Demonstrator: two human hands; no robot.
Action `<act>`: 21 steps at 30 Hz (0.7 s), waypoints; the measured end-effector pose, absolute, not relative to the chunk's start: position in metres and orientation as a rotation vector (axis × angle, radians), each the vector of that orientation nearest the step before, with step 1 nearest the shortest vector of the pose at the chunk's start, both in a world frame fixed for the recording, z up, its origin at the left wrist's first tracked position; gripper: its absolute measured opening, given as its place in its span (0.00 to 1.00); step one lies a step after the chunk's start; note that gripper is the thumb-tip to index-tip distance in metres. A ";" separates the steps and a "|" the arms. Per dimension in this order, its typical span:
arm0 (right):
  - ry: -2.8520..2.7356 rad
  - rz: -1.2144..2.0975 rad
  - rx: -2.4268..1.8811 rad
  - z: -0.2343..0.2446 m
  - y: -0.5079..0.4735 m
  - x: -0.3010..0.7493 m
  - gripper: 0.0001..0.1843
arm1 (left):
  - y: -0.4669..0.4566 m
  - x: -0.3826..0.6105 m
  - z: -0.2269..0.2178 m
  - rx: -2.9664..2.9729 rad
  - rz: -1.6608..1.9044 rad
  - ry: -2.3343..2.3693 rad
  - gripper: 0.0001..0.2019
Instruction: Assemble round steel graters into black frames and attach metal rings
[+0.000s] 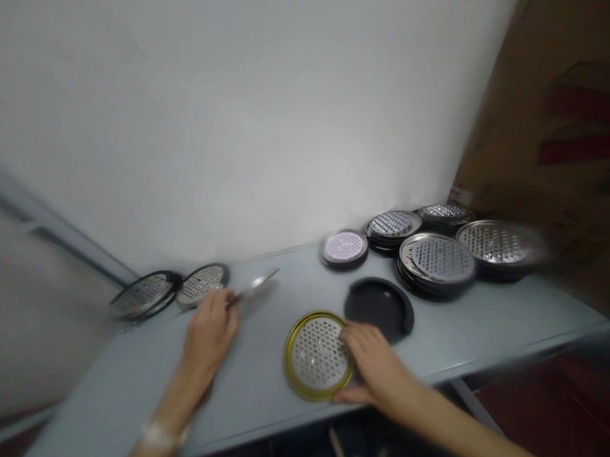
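From the head view, I see a person at a pale bench point(251, 404) set against a white wall. The left hand point(211, 328) has its fingers closed around the dark handle of a blurred metal-bladed tool point(261, 280), the blade pointing away to the right. The right hand point(372, 359) is partly open, its thumb and fingers spread along the right edge of a gold-rimmed perforated disc point(318, 356), which lies on the bench near its front edge. Just behind that hand sits a black dish point(375, 306). Stacked perforated discs point(439, 260) crowd the right; two dark-rimmed discs point(201, 285) lie beyond the left hand.
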State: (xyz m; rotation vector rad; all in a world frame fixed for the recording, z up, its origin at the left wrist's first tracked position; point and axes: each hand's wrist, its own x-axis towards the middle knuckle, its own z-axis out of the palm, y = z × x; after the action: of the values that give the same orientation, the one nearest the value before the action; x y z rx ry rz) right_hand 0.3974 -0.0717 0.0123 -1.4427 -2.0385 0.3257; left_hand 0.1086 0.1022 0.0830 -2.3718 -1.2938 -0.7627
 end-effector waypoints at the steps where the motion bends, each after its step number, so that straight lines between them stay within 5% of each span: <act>1: -2.048 0.320 -1.431 0.013 -0.069 0.395 0.49 | 0.102 0.108 0.086 -2.361 -0.829 -1.339 0.06; 10: -1.926 0.311 -1.363 0.007 -0.058 0.389 0.54 | 0.075 0.119 0.098 -2.603 -1.556 -2.028 0.22; 21: -1.782 0.444 -1.379 -0.001 -0.065 0.394 0.51 | 0.040 0.143 0.072 -2.772 -1.837 -2.299 0.24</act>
State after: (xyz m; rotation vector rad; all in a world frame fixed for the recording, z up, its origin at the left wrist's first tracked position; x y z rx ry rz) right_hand 0.3939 -0.0652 -0.0010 -1.3791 -1.7820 0.4440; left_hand 0.1434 0.0404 0.0721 -2.7721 -2.2986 -1.8367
